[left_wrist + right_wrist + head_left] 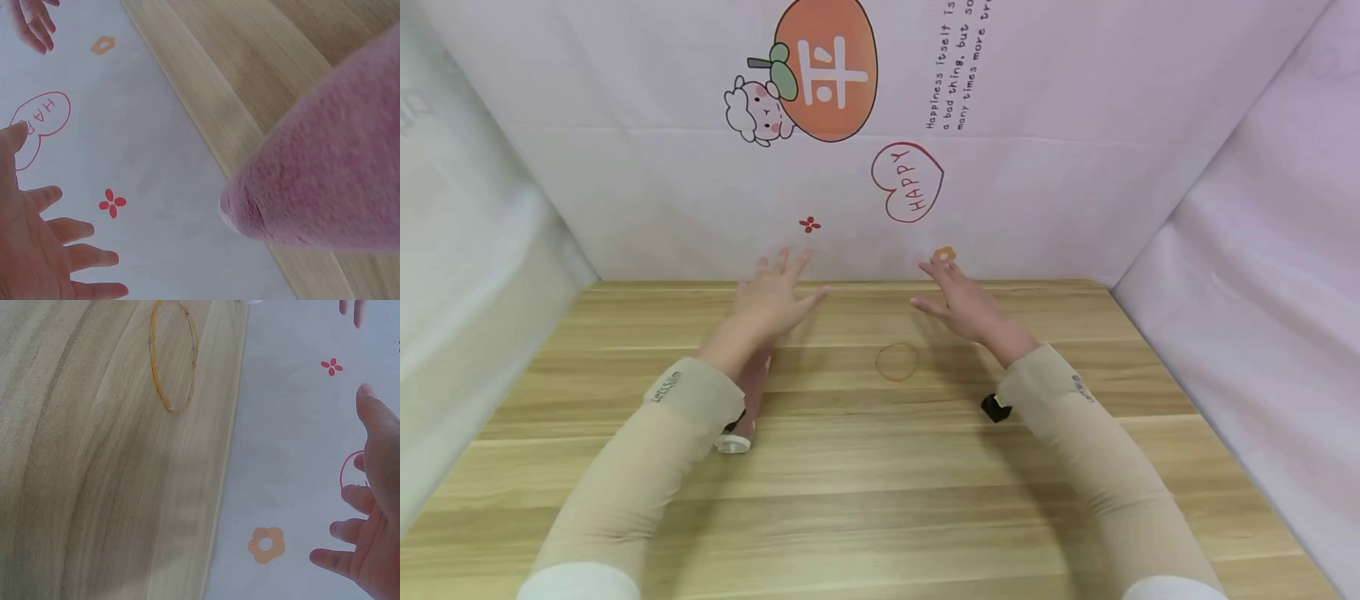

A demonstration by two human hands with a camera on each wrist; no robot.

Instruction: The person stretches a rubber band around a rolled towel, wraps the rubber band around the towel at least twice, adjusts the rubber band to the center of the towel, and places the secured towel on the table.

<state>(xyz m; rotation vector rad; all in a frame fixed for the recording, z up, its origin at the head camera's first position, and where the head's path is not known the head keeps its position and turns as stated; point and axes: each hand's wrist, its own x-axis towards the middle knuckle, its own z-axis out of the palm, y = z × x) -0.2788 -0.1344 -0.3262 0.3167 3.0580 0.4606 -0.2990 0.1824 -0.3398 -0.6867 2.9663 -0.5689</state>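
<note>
My left hand [767, 302] hovers over the far left part of the table, fingers spread and holding nothing. Below that hand and wrist lies a pink roll [755, 393] with a white end; the left wrist view shows its fuzzy surface [331, 169] up close. A thin yellowish rubber band [877, 362] lies in a loop on the wood between my forearms, and the right wrist view shows the band [154, 359] larger. My right hand [967, 307] is held up beyond it to the right, fingers extended and apart, with nothing in its grasp.
The wooden table [865, 500] ends at a white cloth backdrop [662, 200] printed with a heart, flowers and an orange fruit. White cloth walls [1247, 242] flank both sides. A small black block [996, 408] shows at the right sleeve cuff.
</note>
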